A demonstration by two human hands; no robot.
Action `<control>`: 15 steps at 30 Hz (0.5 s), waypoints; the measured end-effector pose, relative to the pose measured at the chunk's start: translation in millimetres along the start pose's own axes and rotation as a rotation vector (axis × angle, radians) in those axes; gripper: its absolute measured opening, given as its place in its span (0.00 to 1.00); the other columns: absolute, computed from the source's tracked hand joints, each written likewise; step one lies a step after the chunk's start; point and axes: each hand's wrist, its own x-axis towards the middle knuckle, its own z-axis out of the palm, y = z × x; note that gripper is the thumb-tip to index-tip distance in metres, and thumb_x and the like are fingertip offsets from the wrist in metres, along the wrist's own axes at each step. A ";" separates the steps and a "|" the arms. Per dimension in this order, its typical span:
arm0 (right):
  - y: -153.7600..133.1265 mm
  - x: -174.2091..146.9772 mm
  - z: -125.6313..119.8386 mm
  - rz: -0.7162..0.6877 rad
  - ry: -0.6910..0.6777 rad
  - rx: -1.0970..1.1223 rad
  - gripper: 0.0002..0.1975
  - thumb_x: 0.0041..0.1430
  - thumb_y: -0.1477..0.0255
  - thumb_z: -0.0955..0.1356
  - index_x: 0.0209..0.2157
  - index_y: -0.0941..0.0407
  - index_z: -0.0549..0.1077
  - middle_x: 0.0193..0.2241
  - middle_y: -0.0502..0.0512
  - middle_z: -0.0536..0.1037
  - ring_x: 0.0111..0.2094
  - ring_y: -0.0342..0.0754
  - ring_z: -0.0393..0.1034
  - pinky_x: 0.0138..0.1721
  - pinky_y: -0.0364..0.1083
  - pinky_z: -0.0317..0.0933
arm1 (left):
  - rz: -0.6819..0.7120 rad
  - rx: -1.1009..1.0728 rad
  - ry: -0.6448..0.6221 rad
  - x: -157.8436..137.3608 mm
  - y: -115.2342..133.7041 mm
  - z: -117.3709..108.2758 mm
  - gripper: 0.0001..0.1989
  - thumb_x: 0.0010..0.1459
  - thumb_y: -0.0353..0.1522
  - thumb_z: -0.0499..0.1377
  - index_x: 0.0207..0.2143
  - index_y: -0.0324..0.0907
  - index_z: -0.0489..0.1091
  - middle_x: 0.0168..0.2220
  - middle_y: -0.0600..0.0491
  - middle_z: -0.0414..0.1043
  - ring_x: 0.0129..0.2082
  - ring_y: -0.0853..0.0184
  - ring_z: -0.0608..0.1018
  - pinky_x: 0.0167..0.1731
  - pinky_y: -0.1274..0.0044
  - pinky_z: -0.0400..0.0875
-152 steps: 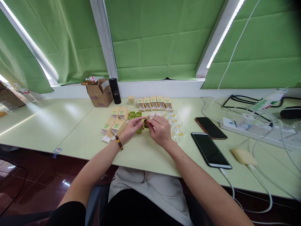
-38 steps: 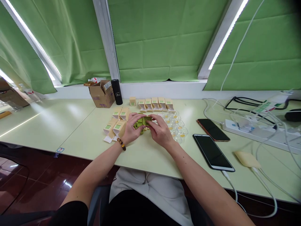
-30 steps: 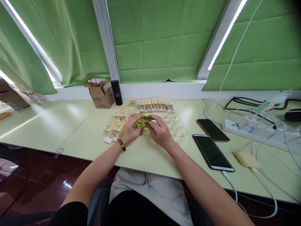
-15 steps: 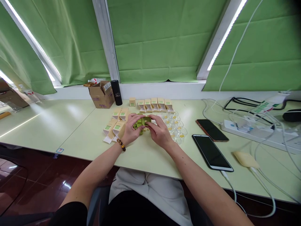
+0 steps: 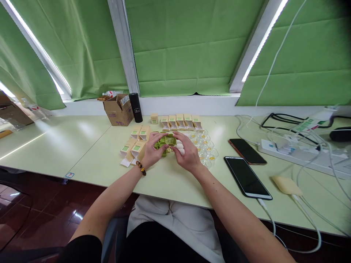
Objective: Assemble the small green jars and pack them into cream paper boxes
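Note:
Over the middle of the table, my left hand [image 5: 152, 150] and my right hand [image 5: 188, 152] close their fingers around a small green square cup [image 5: 170, 140]. Its hollow side faces me. More green cups [image 5: 161, 143] lie beside and behind my left fingers, partly hidden by them. Just left of that hand stand several open cardboard boxes [image 5: 138, 149] with green labels, flaps down. Behind my right hand, white cylinders [image 5: 180, 145] show partly. Clear plastic cups with yellow centres [image 5: 203, 147] sit to its right.
More small boxes [image 5: 180, 122] line up at the back, near a black cylinder [image 5: 136, 108] and a larger carton [image 5: 118, 111]. To the right lie two phones [image 5: 248, 177], a power strip [image 5: 298, 153], a cream power bank [image 5: 286, 186] and tangled cables.
The green cup has tipped so its hollow shows more. My right fingers have come out from its inside to its edge. My left hand has barely moved.

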 end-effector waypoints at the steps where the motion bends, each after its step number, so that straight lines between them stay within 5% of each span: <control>1: -1.1 0.3 -0.4 0.010 0.010 0.009 0.24 0.72 0.71 0.67 0.66 0.51 0.66 0.62 0.67 0.77 0.65 0.62 0.72 0.62 0.66 0.73 | -0.026 -0.014 0.011 0.1 -1.4 0.5 0.23 0.65 0.47 0.67 0.56 0.45 0.79 0.50 0.43 0.80 0.55 0.55 0.76 0.55 0.62 0.76; 5: -2.6 0.4 -0.3 0.044 0.003 0.036 0.24 0.72 0.72 0.66 0.67 0.51 0.65 0.64 0.68 0.75 0.65 0.63 0.72 0.56 0.64 0.77 | -0.149 -0.059 0.024 1.4 -7.5 2.7 0.28 0.65 0.55 0.64 0.51 0.42 0.81 0.46 0.44 0.80 0.47 0.59 0.79 0.47 0.69 0.76; 8: -0.8 -1.1 1.9 0.047 -0.026 0.038 0.25 0.72 0.73 0.65 0.68 0.49 0.66 0.63 0.66 0.76 0.62 0.62 0.75 0.53 0.63 0.78 | -0.212 -0.042 0.040 3.1 -9.5 3.9 0.32 0.63 0.61 0.60 0.38 0.40 0.82 0.39 0.45 0.80 0.40 0.61 0.79 0.40 0.70 0.75; 15: -1.5 -2.3 5.8 0.125 -0.035 0.071 0.20 0.70 0.71 0.68 0.62 0.50 0.73 0.55 0.64 0.79 0.45 0.56 0.79 0.45 0.57 0.79 | -0.276 -0.013 -0.037 3.5 -1.9 4.3 0.39 0.67 0.63 0.50 0.20 0.42 0.72 0.26 0.49 0.75 0.31 0.63 0.75 0.35 0.71 0.71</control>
